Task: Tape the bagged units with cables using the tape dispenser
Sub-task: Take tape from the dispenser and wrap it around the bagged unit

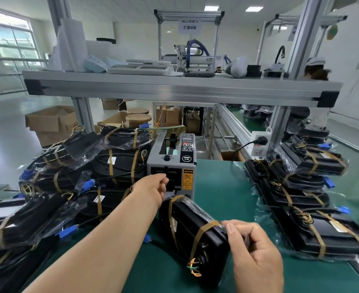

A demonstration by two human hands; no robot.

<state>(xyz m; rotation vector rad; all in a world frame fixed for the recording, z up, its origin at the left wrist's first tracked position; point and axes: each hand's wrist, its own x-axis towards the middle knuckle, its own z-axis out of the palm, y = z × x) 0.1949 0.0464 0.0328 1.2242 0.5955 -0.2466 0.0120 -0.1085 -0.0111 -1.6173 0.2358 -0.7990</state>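
Note:
A grey tape dispenser stands on the green mat at the middle of the bench. My left hand reaches to its front outlet slot, fingers curled at the opening; I cannot see tape between them. In front of the dispenser lies a black bagged unit with two brown tape bands and coloured wires at its near end. My right hand holds that unit's near right corner, thumb and fingers curled on the bag by the nearer band.
A heap of taped bagged units with blue connectors fills the left side. A stack of taped units sits on the right. An aluminium shelf spans overhead. A power strip hangs on the right post. Cardboard boxes stand behind.

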